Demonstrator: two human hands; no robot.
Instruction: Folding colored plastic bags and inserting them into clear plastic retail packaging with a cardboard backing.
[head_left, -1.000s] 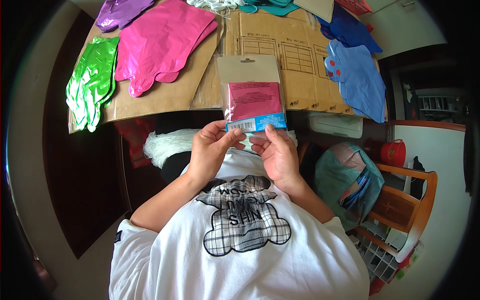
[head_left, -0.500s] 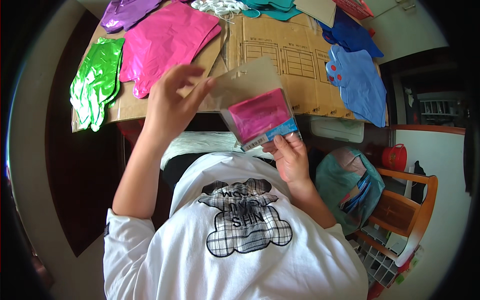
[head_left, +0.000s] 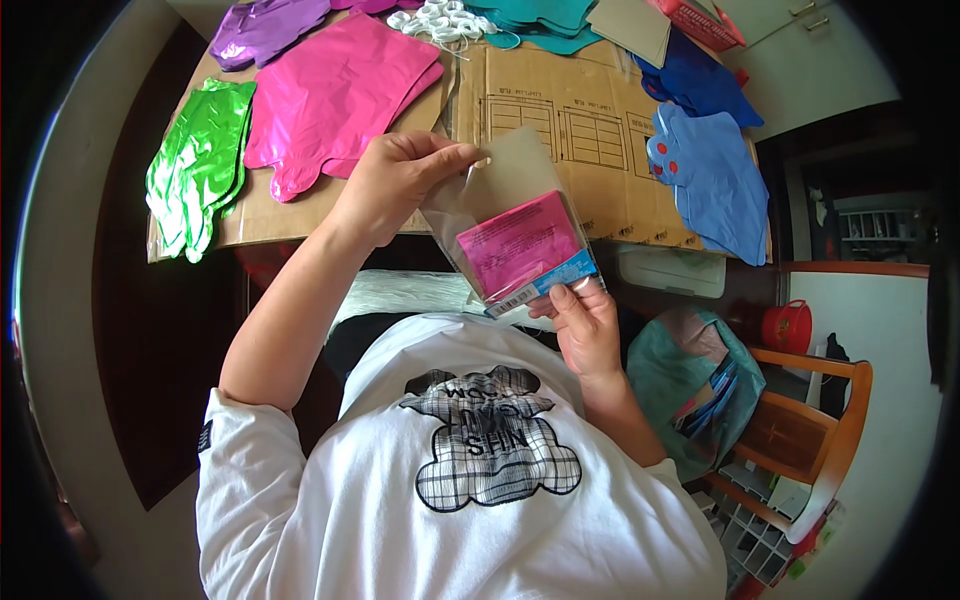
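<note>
A clear plastic bag hangs tilted over the table's front edge. Inside it are a folded pink foil balloon, a beige card and a blue-and-white label strip along the lower edge. My left hand pinches the bag's upper left edge between thumb and fingers. My right hand grips the lower right corner, thumb on the label and fingers behind. Beyond my left hand lies a stack of flat pink foil balloons, with flat green foil balloons to its left.
Cardboard covers the table. Purple balloons, white string coils, teal balloons, beige cards and a red basket line the back. Blue balloons lie right. A green bag rests by a wooden chair.
My left hand has moved right onto the bag's upper edge and closed its fingers there. My right hand keeps its hold on the lower corner.
</note>
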